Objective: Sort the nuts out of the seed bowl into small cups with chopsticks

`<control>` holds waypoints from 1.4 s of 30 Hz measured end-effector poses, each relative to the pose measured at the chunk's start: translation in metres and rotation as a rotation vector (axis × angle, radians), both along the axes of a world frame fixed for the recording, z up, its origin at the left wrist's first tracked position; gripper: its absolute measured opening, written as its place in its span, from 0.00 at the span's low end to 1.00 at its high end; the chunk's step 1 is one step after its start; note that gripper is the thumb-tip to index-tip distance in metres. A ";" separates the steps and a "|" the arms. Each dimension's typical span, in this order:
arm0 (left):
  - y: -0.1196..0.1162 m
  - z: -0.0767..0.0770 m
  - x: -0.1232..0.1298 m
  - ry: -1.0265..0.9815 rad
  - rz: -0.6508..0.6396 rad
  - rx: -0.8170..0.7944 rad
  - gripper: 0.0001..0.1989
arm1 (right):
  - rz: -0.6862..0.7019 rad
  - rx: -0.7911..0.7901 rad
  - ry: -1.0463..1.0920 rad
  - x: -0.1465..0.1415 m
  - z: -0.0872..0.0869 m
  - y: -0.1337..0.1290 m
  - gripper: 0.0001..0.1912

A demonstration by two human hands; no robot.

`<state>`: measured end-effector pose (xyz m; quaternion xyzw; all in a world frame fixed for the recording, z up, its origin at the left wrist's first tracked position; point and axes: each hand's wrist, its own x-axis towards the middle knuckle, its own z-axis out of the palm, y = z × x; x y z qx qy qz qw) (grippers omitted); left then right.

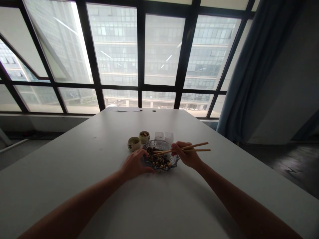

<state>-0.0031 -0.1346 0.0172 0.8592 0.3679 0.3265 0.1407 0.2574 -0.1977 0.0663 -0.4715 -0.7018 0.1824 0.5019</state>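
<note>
A clear glass bowl [175, 160] with a scalloped rim holds a mix of small dark and pale pieces [161, 162], too small to name. My left hand [136, 163] grips the bowl's left side, its fingers at the rim and its thumb along the front. Wooden chopsticks [196, 147] are held in my right hand [187, 154], above the bowl's right side. Their tips reach down among the pieces at the bowl's left middle. Whether the tips pinch a piece is too small to tell.
Behind the bowl stand two small cream cups with dark markings, a nearer cup [134, 144] and a farther cup [144, 136] with small pieces inside. Two translucent square containers [168, 137] are beside them. The white table [99, 139] runs toward the windows; a blue curtain [239, 99] hangs right.
</note>
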 end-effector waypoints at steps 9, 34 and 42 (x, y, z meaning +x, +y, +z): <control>-0.001 -0.001 0.001 0.032 0.023 -0.037 0.30 | 0.058 -0.050 -0.064 -0.007 -0.007 0.001 0.27; 0.058 -0.007 -0.050 0.073 0.361 0.141 0.19 | -0.211 -0.176 0.674 0.020 -0.024 0.038 0.27; 0.056 -0.008 -0.041 0.042 0.359 0.097 0.16 | -0.151 0.077 0.260 0.018 -0.020 0.026 0.31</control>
